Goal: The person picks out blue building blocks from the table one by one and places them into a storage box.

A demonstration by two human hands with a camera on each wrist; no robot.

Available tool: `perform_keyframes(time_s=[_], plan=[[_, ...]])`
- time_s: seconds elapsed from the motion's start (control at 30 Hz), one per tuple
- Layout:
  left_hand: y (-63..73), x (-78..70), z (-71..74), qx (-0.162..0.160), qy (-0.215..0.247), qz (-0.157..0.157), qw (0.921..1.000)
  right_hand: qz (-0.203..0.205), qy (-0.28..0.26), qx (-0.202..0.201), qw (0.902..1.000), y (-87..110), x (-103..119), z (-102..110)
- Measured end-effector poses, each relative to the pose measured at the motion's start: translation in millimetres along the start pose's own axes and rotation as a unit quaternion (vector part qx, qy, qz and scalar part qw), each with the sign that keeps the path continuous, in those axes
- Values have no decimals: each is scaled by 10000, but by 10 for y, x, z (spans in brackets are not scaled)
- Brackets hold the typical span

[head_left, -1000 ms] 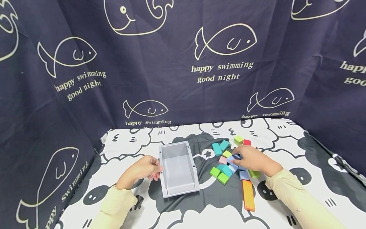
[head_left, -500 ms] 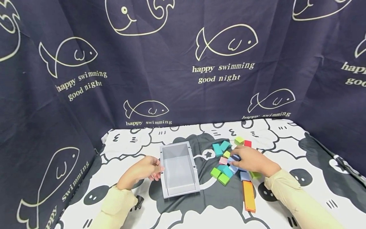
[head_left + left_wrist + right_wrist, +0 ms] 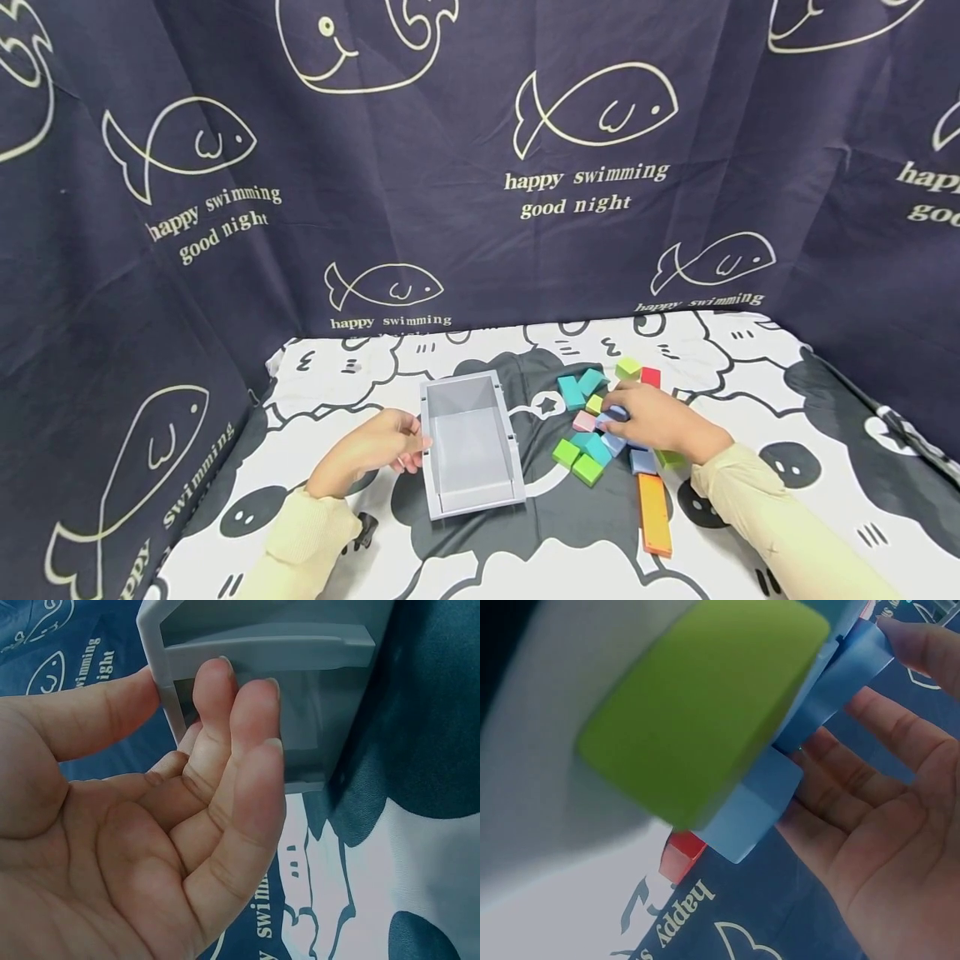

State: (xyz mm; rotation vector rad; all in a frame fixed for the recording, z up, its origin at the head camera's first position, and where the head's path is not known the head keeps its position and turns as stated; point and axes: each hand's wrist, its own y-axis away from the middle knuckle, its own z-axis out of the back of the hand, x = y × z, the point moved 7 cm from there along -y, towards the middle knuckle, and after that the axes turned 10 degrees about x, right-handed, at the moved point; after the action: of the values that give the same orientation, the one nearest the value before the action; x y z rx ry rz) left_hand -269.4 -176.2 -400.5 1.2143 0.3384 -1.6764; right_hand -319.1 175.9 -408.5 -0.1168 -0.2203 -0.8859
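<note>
A grey open-topped box [image 3: 471, 454] stands left of centre on the cloth, with no blocks in it. My left hand [image 3: 386, 443] holds its left side; in the left wrist view the thumb is at the outer rim and the fingers [image 3: 255, 727] curl against the wall below. To the right, my right hand [image 3: 656, 419] reaches into a cluster of blocks and pinches a blue block [image 3: 844, 679] between thumb and fingers. Another blue block [image 3: 754, 810] touches or nearly touches the lower fingers. A green block [image 3: 705, 712] fills the near part of the right wrist view.
Around the right hand lie teal blocks [image 3: 570, 392], green blocks [image 3: 587, 469], a pink block [image 3: 584, 421] and a red block [image 3: 650, 377]. A long orange block [image 3: 655, 514] lies nearer the person. Dark printed curtains [image 3: 465, 233] rise behind the patterned cloth [image 3: 510, 575].
Hardly anything differs. The right hand has shifted very slightly at the blue blocks, while the left hand and the box stay in place; the whole view drifts a few pixels.
</note>
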Motion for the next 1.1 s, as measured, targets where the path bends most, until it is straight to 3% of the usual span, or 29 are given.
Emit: perform_keyframes(time_s=[1.1], plan=[[24,-9,-1,1,-25,-1,10000,-210,-245,-280,9991,52,-71,39]])
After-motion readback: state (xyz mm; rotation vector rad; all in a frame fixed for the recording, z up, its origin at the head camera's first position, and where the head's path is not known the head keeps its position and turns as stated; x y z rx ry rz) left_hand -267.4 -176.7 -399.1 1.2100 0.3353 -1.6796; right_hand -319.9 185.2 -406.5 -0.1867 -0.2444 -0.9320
